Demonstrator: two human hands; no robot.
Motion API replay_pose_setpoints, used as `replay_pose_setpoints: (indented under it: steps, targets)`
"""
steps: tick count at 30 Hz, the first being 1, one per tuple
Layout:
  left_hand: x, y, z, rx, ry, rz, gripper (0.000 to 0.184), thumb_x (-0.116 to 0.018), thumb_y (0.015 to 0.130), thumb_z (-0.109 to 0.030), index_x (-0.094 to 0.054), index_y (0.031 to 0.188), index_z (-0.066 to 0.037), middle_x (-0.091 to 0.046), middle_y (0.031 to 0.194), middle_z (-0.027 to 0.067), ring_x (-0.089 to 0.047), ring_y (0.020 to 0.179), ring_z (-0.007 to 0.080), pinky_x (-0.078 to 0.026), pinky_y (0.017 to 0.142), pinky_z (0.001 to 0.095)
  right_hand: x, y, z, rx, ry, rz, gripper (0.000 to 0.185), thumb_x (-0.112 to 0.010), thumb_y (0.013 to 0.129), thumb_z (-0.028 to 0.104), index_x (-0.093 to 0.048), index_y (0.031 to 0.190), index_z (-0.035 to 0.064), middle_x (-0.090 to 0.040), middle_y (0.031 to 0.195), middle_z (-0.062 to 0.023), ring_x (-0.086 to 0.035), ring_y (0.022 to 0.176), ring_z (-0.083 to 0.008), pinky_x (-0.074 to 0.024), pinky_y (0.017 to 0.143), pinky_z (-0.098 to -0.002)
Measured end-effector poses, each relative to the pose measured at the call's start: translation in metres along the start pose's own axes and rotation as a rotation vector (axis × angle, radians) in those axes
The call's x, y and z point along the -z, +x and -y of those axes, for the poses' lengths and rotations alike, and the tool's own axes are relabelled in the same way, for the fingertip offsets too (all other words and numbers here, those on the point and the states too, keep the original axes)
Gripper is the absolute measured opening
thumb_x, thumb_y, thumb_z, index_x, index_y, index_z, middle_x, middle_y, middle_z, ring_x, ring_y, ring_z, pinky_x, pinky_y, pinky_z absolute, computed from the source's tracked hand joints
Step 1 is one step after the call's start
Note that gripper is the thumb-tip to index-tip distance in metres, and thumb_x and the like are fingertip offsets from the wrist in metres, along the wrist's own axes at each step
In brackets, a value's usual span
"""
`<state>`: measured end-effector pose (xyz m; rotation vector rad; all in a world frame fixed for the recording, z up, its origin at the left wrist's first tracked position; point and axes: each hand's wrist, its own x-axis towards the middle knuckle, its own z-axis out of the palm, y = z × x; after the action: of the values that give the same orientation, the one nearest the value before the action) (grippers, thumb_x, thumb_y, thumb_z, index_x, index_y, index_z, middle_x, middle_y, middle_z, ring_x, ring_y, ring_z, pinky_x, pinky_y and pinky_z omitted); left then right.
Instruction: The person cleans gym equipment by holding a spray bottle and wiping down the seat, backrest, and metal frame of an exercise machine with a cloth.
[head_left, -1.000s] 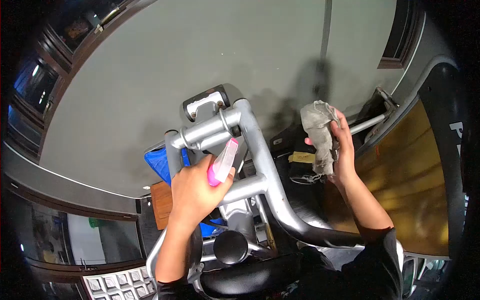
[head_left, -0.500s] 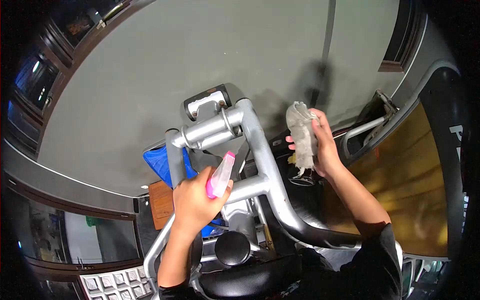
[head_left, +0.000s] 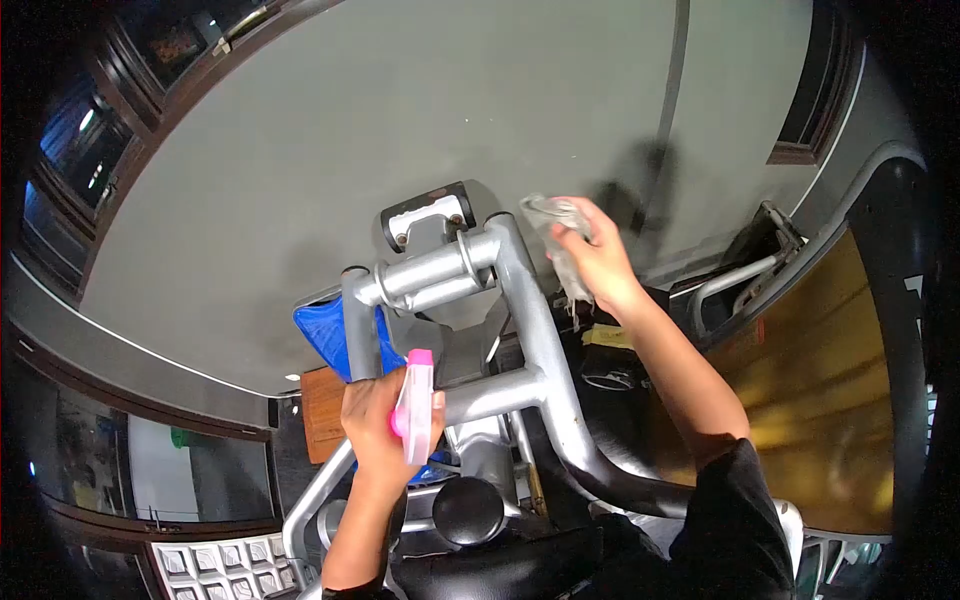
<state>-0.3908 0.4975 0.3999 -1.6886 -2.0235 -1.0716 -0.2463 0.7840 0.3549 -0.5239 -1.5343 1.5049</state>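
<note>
My left hand (head_left: 378,430) is closed on a spray bottle (head_left: 419,405) with a pink tip and a clear head, in front of the silver metal frame (head_left: 495,398). My fingers hide the bottle's lower part. Up and to the right, my right hand (head_left: 600,262) grips a crumpled grey cloth (head_left: 563,240), slightly blurred. The cloth hangs beside the top end of the frame's right upright; whether they touch I cannot tell.
Black round pads (head_left: 468,511) and a black seat (head_left: 500,565) are below the frame. Blue material (head_left: 330,330) and a brown wooden board (head_left: 322,413) lie left. A large gold-brown panel (head_left: 810,400) stands right, before a grey wall (head_left: 300,150).
My right hand with the cloth has moved left towards the frame's upright. My left hand has lowered a little, and the spray bottle has turned more upright. The view has shifted slightly.
</note>
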Motion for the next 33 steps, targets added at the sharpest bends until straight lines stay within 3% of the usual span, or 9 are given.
replay_pose_setpoints:
  steps: [1, 2, 5, 6, 9, 21, 27, 32, 33]
  targets:
    - [-0.001, -0.002, 0.003, 0.009, -0.003, -0.016, 0.036, -0.079, 0.075, -0.022, -0.067, 0.104, -0.003, -0.062, 0.075, 0.0087, -0.059, 0.069, 0.025, -0.046, 0.067, 0.0367, -0.002, 0.013, -0.005, 0.165, -0.224, 0.049, 0.026, -0.059, 0.096, 0.011, -0.064, 0.121, 0.0053, -0.067, 0.115, -0.0041, -0.062, 0.1, -0.0163, -0.0522, 0.088, -0.032]
    - [-0.003, -0.005, 0.007, 0.04, -0.015, -0.014, 0.036, -0.078, 0.077, -0.021, -0.067, 0.105, -0.002, -0.059, 0.073, 0.0062, -0.056, 0.068, 0.0189, -0.046, 0.065, 0.0324, -0.007, 0.022, -0.011, 0.169, -0.332, 0.065, 0.026, -0.058, 0.094, 0.008, -0.065, 0.118, 0.0047, -0.067, 0.119, -0.0066, -0.064, 0.104, -0.0189, -0.0516, 0.092, -0.0335]
    - [-0.001, -0.009, 0.007, 0.147, -0.105, -0.047, 0.035, -0.077, 0.078, -0.021, -0.066, 0.106, -0.002, -0.057, 0.072, 0.0049, -0.054, 0.066, 0.0156, -0.045, 0.064, 0.0294, -0.031, 0.026, -0.035, 0.29, -0.761, 0.095, 0.033, -0.054, 0.086, 0.0, -0.066, 0.116, 0.0051, -0.063, 0.129, -0.0124, -0.063, 0.117, -0.0295, -0.0503, 0.099, -0.0376]
    - [-0.002, -0.009, 0.008, 0.104, -0.095, -0.065, 0.034, -0.075, 0.08, -0.021, -0.066, 0.106, -0.001, -0.055, 0.071, 0.0033, -0.053, 0.063, 0.0136, -0.045, 0.062, 0.028, -0.039, 0.016, -0.031, 0.371, -0.792, 0.034, 0.034, -0.058, 0.082, 0.002, -0.067, 0.113, 0.0113, -0.064, 0.127, -0.0064, -0.064, 0.108, -0.035, -0.0549, 0.09, -0.0441]
    - [-0.002, -0.012, 0.01, 0.104, -0.114, -0.079, 0.034, -0.075, 0.081, -0.022, -0.065, 0.105, -0.001, -0.055, 0.069, 0.0028, -0.054, 0.062, 0.0126, -0.045, 0.061, 0.0273, -0.036, -0.003, -0.02, 0.406, -0.939, 0.123, 0.034, -0.059, 0.081, 0.003, -0.068, 0.113, 0.0133, -0.062, 0.129, -0.0048, -0.065, 0.107, -0.0324, -0.0557, 0.089, -0.0439]
    - [-0.003, -0.023, 0.012, 0.036, -0.088, -0.104, 0.035, -0.077, 0.082, -0.026, -0.066, 0.105, -0.002, -0.057, 0.07, 0.0009, -0.057, 0.063, 0.0118, -0.047, 0.061, 0.0271, -0.042, 0.035, -0.024, 0.465, -1.013, 0.162, 0.045, -0.06, 0.077, -0.004, -0.067, 0.119, 0.0114, -0.063, 0.13, -0.0086, -0.064, 0.11, -0.0322, -0.0548, 0.093, -0.0419]
    - [-0.001, -0.024, 0.014, 0.081, -0.132, -0.108, 0.036, -0.078, 0.08, -0.025, -0.066, 0.104, -0.001, -0.058, 0.072, 0.0018, -0.057, 0.064, 0.0122, -0.047, 0.062, 0.028, -0.024, -0.016, -0.011, 0.494, -1.049, 0.268, 0.042, -0.061, 0.077, 0.0, -0.068, 0.116, 0.014, -0.063, 0.128, -0.007, -0.066, 0.105, -0.0334, -0.0562, 0.09, -0.0432]
    - [0.001, -0.021, 0.006, -0.001, -0.129, -0.076, 0.039, -0.079, 0.073, -0.017, -0.063, 0.104, 0.001, -0.065, 0.084, 0.0154, -0.064, 0.074, 0.0309, -0.051, 0.069, 0.0378, -0.037, 0.018, -0.015, 0.474, -1.053, 0.188, 0.046, -0.062, 0.076, -0.004, -0.068, 0.117, 0.0145, -0.063, 0.129, -0.0082, -0.064, 0.108, -0.0335, -0.0555, 0.091, -0.0424]
    - [0.001, -0.021, 0.006, -0.004, -0.132, -0.079, 0.039, -0.079, 0.073, -0.017, -0.063, 0.104, 0.001, -0.065, 0.084, 0.0154, -0.064, 0.074, 0.0309, -0.051, 0.069, 0.0378, -0.041, 0.026, -0.017, 0.476, -1.057, 0.186, 0.046, -0.062, 0.076, -0.004, -0.068, 0.117, 0.0145, -0.063, 0.129, -0.0082, -0.064, 0.108, -0.0335, -0.0555, 0.091, -0.0424]
